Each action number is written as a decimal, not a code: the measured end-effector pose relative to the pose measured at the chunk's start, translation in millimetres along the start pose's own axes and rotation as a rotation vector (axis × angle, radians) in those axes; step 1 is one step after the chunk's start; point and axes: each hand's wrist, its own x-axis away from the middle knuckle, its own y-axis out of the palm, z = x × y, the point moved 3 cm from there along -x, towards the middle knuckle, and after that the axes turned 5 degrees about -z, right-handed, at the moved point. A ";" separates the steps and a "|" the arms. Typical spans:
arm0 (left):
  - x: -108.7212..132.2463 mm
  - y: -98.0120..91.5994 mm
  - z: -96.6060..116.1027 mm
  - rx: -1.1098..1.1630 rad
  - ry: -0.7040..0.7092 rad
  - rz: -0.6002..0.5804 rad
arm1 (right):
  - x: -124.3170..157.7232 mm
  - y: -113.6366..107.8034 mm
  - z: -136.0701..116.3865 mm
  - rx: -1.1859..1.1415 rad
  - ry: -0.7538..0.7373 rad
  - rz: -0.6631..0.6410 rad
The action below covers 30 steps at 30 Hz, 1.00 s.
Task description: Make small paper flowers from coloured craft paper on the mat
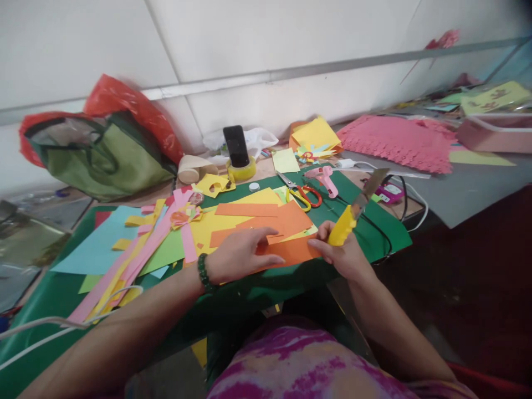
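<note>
Left hand (239, 255) is lying flat, fingers spread apart, nothing gripped, pressing the orange sheet (291, 250) down at the near edge of the table (50, 293), centre-right, on top of other orange & yellow sheets. Right hand (338, 255) is sitting just right of it, grip clamped round the yellow handle of the knife (355, 209), blade out & pointing up to the far right, off the paper. To cut well, prob.: bring the blade down at a shallow angle, pull w/ light pressure, left fingertips well clear of the line, sheet pinned flat. Mind the black cable (376, 227) lying just right.
</note>
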 end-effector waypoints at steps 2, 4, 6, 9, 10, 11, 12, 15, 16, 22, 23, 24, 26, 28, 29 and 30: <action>-3.5 10.7 1.1 -0.015 -0.042 -0.022 | -3.9 8.7 0.3 0.076 0.016 0.010; -6.3 21.8 -7.8 -0.061 -0.042 0.005 | -5.9 11.2 0.0 0.138 0.027 0.014; -7.5 32.0 -18.8 -0.118 0.011 0.046 | -5.0 5.6 -0.9 0.191 0.020 0.016; -6.0 41.4 -28.1 -0.233 0.094 0.179 | 2.2 -15.0 -0.5 0.332 0.005 0.021; -5.4 43.5 -28.4 -0.257 0.110 0.209 | 6.1 -23.5 0.7 0.380 0.005 0.031; -5.3 45.3 -27.8 -0.269 0.121 0.217 | 10.6 -31.9 2.5 0.420 0.009 0.045; -5.7 46.7 -26.4 -0.271 0.127 0.206 | 15.6 -39.9 4.6 0.448 0.011 0.065; -9.6 47.8 -21.8 -0.230 0.123 0.136 | 31.5 -57.8 11.9 0.499 0.004 0.125; -11.5 47.4 -21.2 -0.204 0.115 0.113 | 36.4 -62.1 14.6 0.503 0.003 0.152; -20.7 45.7 -26.2 -0.046 0.042 0.060 | 53.2 -79.2 27.5 0.533 0.033 0.311; -21.4 45.8 -27.2 -0.030 0.036 0.064 | 53.8 -80.7 28.5 0.554 0.033 0.316; -21.8 45.9 -28.0 -0.018 0.031 0.068 | 54.0 -81.9 29.3 0.576 0.034 0.316; -22.3 46.2 -28.5 -0.005 0.032 0.072 | 54.0 -83.4 30.2 0.606 0.040 0.305; -22.3 46.2 -28.0 -0.003 0.040 0.074 | 54.2 -84.3 30.4 0.611 0.045 0.294; -22.2 46.1 -27.6 -0.004 0.043 0.073 | 54.6 -84.7 30.3 0.607 0.050 0.289; -22.1 46.1 -27.1 -0.005 0.045 0.070 | 55.1 -85.1 30.1 0.603 0.056 0.289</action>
